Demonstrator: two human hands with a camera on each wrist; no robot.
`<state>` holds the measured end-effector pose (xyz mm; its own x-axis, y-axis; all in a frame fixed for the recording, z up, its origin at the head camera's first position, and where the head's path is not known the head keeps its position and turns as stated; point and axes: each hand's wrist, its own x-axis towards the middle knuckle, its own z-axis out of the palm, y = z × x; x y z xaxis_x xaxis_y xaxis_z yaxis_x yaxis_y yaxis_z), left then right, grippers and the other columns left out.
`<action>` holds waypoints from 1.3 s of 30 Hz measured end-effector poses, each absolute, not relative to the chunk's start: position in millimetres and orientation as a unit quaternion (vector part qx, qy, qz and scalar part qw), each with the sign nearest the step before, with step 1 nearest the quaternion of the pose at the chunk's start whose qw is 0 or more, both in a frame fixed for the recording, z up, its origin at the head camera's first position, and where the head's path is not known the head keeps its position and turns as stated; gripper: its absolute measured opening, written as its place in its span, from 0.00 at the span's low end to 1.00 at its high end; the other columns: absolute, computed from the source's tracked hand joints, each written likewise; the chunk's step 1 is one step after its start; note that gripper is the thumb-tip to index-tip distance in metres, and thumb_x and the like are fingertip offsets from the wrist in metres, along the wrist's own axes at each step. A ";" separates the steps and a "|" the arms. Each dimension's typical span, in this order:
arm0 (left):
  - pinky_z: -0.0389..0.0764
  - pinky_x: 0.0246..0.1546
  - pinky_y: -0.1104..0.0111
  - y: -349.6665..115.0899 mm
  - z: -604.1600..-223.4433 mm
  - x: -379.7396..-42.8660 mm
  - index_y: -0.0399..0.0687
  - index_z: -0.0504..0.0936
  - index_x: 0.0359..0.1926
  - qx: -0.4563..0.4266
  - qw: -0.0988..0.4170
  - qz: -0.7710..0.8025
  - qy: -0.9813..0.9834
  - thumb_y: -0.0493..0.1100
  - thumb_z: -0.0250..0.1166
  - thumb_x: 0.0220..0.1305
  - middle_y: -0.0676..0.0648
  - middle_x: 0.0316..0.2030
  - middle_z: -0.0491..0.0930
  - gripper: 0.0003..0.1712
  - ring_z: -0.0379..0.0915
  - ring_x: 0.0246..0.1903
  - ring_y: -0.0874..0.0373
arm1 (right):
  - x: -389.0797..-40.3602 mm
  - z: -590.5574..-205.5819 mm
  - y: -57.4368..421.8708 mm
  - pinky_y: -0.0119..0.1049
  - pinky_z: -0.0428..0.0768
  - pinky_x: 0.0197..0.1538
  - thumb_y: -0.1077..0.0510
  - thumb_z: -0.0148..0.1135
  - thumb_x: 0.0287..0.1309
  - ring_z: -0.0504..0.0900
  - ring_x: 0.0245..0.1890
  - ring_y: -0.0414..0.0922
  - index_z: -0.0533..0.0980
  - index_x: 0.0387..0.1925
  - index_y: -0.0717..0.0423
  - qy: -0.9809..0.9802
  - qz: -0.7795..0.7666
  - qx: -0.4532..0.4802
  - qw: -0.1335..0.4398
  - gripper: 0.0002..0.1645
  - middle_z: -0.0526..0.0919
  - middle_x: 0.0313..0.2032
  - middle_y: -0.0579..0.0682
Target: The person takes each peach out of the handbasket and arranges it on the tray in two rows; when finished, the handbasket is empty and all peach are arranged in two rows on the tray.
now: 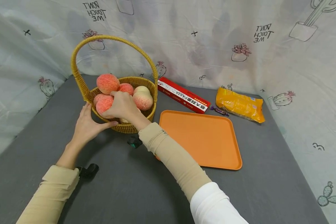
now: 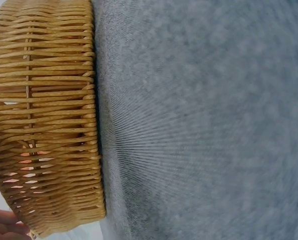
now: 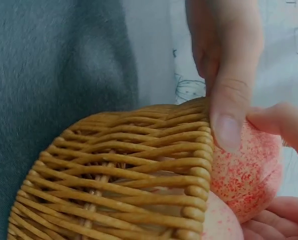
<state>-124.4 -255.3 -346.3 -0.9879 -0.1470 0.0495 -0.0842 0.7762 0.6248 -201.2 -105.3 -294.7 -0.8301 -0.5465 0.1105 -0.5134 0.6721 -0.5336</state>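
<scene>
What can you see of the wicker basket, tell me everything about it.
The basket is golden brown and looks like woven wicker, with gaps between its strands and one tall, arched handle. It stands upright on the gray table, left of the orange tray, and holds several peach-like fruits. The left hand rests against its left side and rim; the right hand reaches inside, gripping one fruit. Its inside bottom is hidden.
</scene>
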 end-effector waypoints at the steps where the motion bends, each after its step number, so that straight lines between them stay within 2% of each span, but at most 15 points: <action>1: 0.48 0.61 0.31 -254.4 -346.3 -125.2 0.32 0.37 0.75 0.061 0.045 -0.329 -0.941 0.66 0.72 0.50 0.30 0.74 0.34 0.72 0.31 0.72 0.32 | -201.8 -295.2 -102.5 0.27 0.76 0.41 0.43 0.72 0.45 0.77 0.38 0.39 0.77 0.55 0.52 0.909 -0.298 -0.291 0.031 0.36 0.81 0.40 0.43; 6: 0.49 0.61 0.31 -252.7 -345.9 -126.1 0.32 0.36 0.75 0.067 0.034 -0.323 -0.943 0.67 0.71 0.50 0.30 0.74 0.33 0.73 0.32 0.71 0.30 | -205.8 -301.3 -86.0 0.24 0.74 0.47 0.47 0.78 0.42 0.77 0.47 0.38 0.76 0.59 0.53 0.855 -0.413 -0.312 0.037 0.40 0.81 0.50 0.46; 10: 0.48 0.61 0.31 -254.0 -345.1 -124.5 0.33 0.36 0.75 0.067 0.036 -0.325 -0.943 0.66 0.72 0.49 0.30 0.74 0.33 0.73 0.32 0.71 0.30 | -206.7 -305.7 -71.8 0.22 0.75 0.52 0.61 0.79 0.43 0.79 0.51 0.36 0.74 0.58 0.62 0.749 -0.566 -0.336 0.067 0.38 0.79 0.54 0.54; 13: 0.48 0.62 0.31 -254.6 -345.6 -124.2 0.33 0.36 0.75 0.064 0.040 -0.329 -0.941 0.66 0.72 0.50 0.30 0.74 0.33 0.73 0.31 0.72 0.31 | -206.3 -306.3 -58.9 0.27 0.75 0.56 0.73 0.75 0.42 0.79 0.54 0.39 0.71 0.60 0.69 0.670 -0.656 -0.337 0.087 0.40 0.77 0.57 0.60; 15: 0.47 0.62 0.31 -254.8 -346.1 -124.2 0.34 0.36 0.76 0.064 0.040 -0.330 -0.941 0.66 0.72 0.49 0.30 0.74 0.33 0.73 0.31 0.72 0.31 | -205.6 -305.7 -48.8 0.30 0.76 0.56 0.76 0.73 0.42 0.80 0.54 0.41 0.71 0.60 0.70 0.643 -0.682 -0.337 0.086 0.40 0.76 0.58 0.62; 26: 0.47 0.62 0.31 -255.5 -345.6 -125.6 0.32 0.35 0.75 0.062 0.035 -0.319 -0.945 0.66 0.71 0.50 0.29 0.74 0.33 0.73 0.30 0.72 0.30 | -200.2 -301.1 7.2 0.40 0.77 0.57 0.82 0.70 0.39 0.80 0.54 0.49 0.70 0.60 0.73 0.610 -0.724 -0.319 0.057 0.40 0.77 0.56 0.63; 36: 0.46 0.62 0.32 -257.0 -347.5 -127.3 0.33 0.34 0.75 0.058 0.034 -0.322 -0.944 0.66 0.71 0.50 0.29 0.74 0.31 0.73 0.29 0.72 0.30 | -202.1 -314.5 45.4 0.45 0.76 0.58 0.85 0.67 0.38 0.79 0.56 0.52 0.69 0.59 0.77 0.606 -0.731 -0.312 0.024 0.40 0.75 0.57 0.67; 39: 0.45 0.62 0.31 -256.3 -347.5 -128.1 0.34 0.33 0.75 0.059 0.029 -0.323 -0.944 0.66 0.71 0.51 0.29 0.74 0.31 0.73 0.29 0.71 0.30 | -205.7 -320.0 59.1 0.45 0.76 0.58 0.87 0.65 0.38 0.79 0.56 0.51 0.68 0.59 0.77 0.606 -0.738 -0.296 0.022 0.40 0.76 0.57 0.66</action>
